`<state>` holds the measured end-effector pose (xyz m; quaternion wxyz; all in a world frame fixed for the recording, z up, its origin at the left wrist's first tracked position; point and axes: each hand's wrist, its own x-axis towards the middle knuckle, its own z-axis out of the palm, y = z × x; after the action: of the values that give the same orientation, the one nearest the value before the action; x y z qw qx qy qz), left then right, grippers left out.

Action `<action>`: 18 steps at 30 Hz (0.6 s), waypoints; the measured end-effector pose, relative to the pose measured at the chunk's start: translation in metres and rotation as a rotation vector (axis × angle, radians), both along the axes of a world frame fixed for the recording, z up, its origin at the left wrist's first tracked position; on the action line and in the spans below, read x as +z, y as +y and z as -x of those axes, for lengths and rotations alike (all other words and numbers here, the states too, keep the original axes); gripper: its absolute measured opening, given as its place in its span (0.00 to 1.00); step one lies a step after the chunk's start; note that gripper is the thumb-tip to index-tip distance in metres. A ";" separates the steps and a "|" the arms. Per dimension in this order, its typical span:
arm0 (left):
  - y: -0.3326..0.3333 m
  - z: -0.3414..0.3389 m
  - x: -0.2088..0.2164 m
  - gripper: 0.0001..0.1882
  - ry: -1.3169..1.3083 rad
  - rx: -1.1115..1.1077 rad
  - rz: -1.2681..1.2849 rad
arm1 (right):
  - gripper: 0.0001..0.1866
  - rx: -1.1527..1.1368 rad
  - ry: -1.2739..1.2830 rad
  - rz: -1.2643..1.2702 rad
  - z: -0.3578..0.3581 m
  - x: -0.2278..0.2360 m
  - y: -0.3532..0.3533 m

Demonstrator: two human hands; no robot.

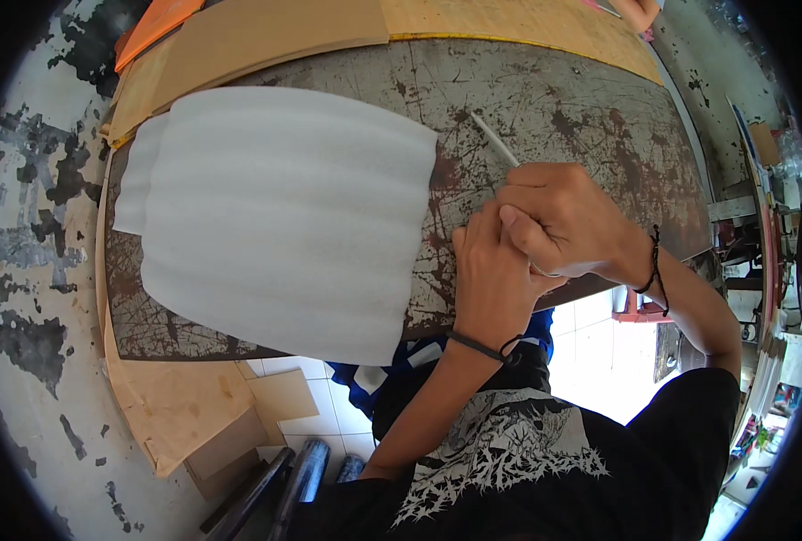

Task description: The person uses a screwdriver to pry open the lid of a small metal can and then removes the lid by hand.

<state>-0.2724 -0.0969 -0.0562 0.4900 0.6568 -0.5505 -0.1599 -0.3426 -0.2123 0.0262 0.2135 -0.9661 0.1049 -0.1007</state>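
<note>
My right hand (563, 216) is closed in a fist around a thin white stick (494, 138), whose far end sticks out above the worktable. Pressed against it from below and to the left is my left hand (491, 266), its fingers curled and partly hidden by the right. Something whitish shows in a sliver beneath the right fist; I cannot make out what the left fingers hold. To the left of both hands, soft white foam-like sheets (284, 216) lie overlapped on the scratched brown worktable (527, 99), their near edge hanging over its front.
Brown cardboard (275, 36) lies along the far left edge, beside an orange sheet (158, 27). A light wooden board (509, 36) spans the back. Another person's arm (637, 13) shows at the far right. Below left stand plastic-wrapped rolls (306, 478) and cardboard pieces (185, 406).
</note>
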 end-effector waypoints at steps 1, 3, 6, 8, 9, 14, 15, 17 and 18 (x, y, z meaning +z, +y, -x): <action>0.000 0.000 0.000 0.36 0.006 -0.005 -0.006 | 0.14 0.000 0.001 -0.002 0.000 0.000 -0.001; 0.001 -0.001 0.000 0.36 0.017 -0.013 -0.018 | 0.14 0.002 -0.003 0.000 -0.001 0.000 -0.001; 0.001 -0.001 -0.001 0.37 -0.001 -0.014 0.027 | 0.15 0.003 0.000 0.010 0.000 0.000 -0.002; 0.000 -0.001 0.000 0.37 0.004 -0.019 0.020 | 0.16 0.009 0.021 0.021 0.000 0.002 -0.002; 0.000 -0.002 0.000 0.37 0.007 -0.022 0.016 | 0.16 0.009 0.019 0.021 -0.001 0.002 -0.002; 0.000 0.000 -0.002 0.37 -0.006 -0.016 0.012 | 0.16 0.025 0.017 0.025 0.000 -0.001 -0.003; 0.000 0.000 -0.001 0.36 -0.012 -0.016 0.000 | 0.16 0.024 0.010 0.024 0.000 -0.001 -0.003; 0.001 0.000 0.000 0.36 -0.008 -0.010 0.014 | 0.16 0.021 -0.004 0.018 -0.001 0.001 -0.001; 0.001 0.000 0.001 0.36 -0.005 -0.007 0.021 | 0.16 0.022 -0.004 0.013 0.000 0.001 0.000</action>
<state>-0.2724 -0.0959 -0.0553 0.4948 0.6500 -0.5557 -0.1540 -0.3424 -0.2126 0.0274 0.2086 -0.9683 0.0932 -0.1011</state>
